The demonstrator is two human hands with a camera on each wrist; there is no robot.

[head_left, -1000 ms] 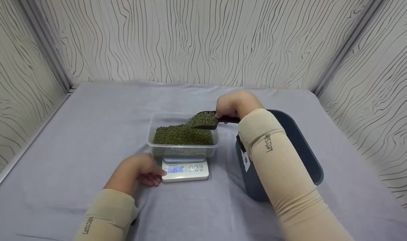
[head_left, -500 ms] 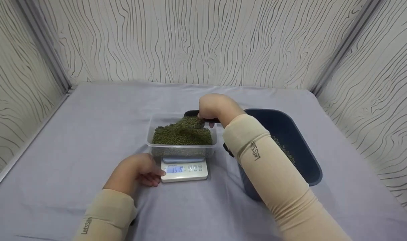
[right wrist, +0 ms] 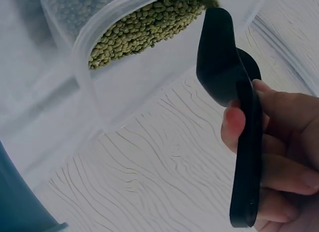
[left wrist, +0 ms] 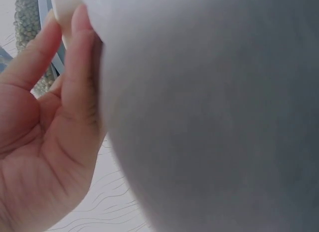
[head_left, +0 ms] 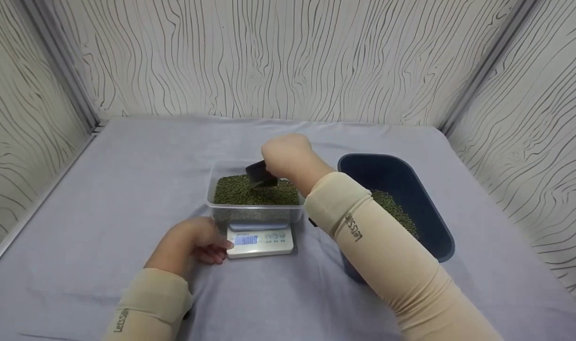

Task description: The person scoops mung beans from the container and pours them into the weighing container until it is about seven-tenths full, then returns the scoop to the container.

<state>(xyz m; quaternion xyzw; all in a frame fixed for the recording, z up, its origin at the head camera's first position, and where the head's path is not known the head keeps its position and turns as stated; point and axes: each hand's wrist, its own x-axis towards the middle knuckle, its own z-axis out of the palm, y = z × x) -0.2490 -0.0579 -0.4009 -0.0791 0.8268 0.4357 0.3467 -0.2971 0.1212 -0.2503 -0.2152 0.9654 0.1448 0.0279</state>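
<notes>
- A person's right hand [head_left: 288,154], fingers curled about the handle, grips a black scoop [head_left: 261,174], which tilts mouth-down over the near-side heap in a clear box.
- Green beans [head_left: 231,190] cover the floor of the box [head_left: 257,207], which stands upright on a white scale [head_left: 269,249].
- At the scale's left edge, the left hand [head_left: 207,239] pinches the corner between thumb and fingers, beside a lit display [head_left: 246,240] whose digits are too blurred to read surely.
- To the right, apart from the box, a dark blue bin [head_left: 401,173] holds more beans, partly hidden by a beige sleeve [head_left: 392,251].
- Grey cloth [head_left: 150,166] lies beneath.
</notes>
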